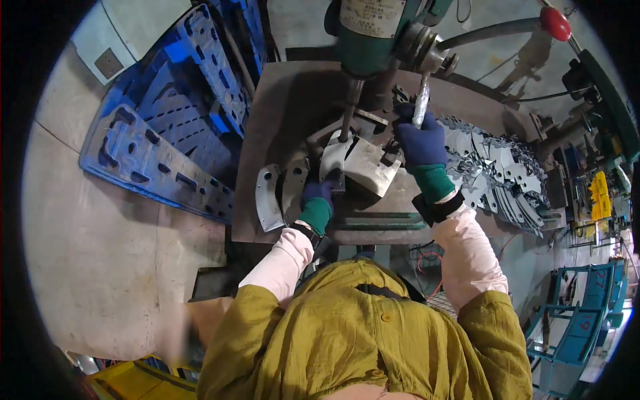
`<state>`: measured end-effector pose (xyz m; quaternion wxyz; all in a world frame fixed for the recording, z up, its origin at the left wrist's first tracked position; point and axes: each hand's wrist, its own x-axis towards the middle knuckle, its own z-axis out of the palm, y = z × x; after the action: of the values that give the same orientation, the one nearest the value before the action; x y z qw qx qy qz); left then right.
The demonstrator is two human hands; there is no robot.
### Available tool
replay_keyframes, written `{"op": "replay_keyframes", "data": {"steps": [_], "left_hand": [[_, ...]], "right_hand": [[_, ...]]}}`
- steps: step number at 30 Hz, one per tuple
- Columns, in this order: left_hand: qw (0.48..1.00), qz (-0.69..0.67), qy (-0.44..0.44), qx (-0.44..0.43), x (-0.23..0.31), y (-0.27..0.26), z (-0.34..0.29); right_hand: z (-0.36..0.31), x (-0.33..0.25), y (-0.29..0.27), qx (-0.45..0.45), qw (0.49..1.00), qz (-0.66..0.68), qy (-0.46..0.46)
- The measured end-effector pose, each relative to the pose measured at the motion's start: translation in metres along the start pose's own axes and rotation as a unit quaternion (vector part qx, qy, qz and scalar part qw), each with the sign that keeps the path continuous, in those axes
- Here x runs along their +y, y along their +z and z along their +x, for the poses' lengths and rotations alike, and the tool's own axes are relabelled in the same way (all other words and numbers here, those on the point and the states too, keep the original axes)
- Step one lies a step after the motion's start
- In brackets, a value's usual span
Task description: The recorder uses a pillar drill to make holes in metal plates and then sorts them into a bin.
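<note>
My right hand (421, 141), in a dark blue glove with a green cuff, is wrapped round a silver-covered lever (422, 101) of the green drill press (371, 47). A curved metal plate (333, 157) lies on a steel fixture block (372, 168), with the spindle (351, 110) coming down onto its far part. My gloved left hand (319, 192) grips the plate's near end; some of its fingers are hidden. Left of that hand, two more curved plates, a lighter one (268, 198) and a darker one (294, 187), lie on the worktable (393, 215).
Many loose curved plates (497, 177) and dark metal shavings crowd the table's right side. Blue plastic pallets (157, 157) stand on the left. Another lever with a red knob (555, 24) sticks out at upper right. Blue racks (580, 313) stand at lower right.
</note>
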<state>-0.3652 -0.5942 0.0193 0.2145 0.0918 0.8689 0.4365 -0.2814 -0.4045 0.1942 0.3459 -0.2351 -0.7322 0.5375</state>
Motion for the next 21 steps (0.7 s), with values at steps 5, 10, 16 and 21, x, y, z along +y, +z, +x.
{"op": "replay_keyframes", "data": {"steps": [5,10,16,21], "left_hand": [[0.996,-0.088,0.021,0.009,-0.015,0.0,0.0],[0.988,-0.147,-0.043,0.024,0.032,-0.015,-0.027],[0.972,-0.224,-0.068,0.003,0.023,-0.013,-0.02],[0.983,-0.179,-0.047,0.01,0.017,-0.013,-0.015]], "right_hand": [[0.002,0.006,0.006,0.029,0.999,-0.04,-0.012],[0.008,0.017,0.003,0.077,0.991,-0.094,-0.05],[0.018,0.021,0.008,0.135,0.965,-0.182,-0.131],[0.026,0.028,0.005,0.155,0.947,-0.213,-0.184]]}}
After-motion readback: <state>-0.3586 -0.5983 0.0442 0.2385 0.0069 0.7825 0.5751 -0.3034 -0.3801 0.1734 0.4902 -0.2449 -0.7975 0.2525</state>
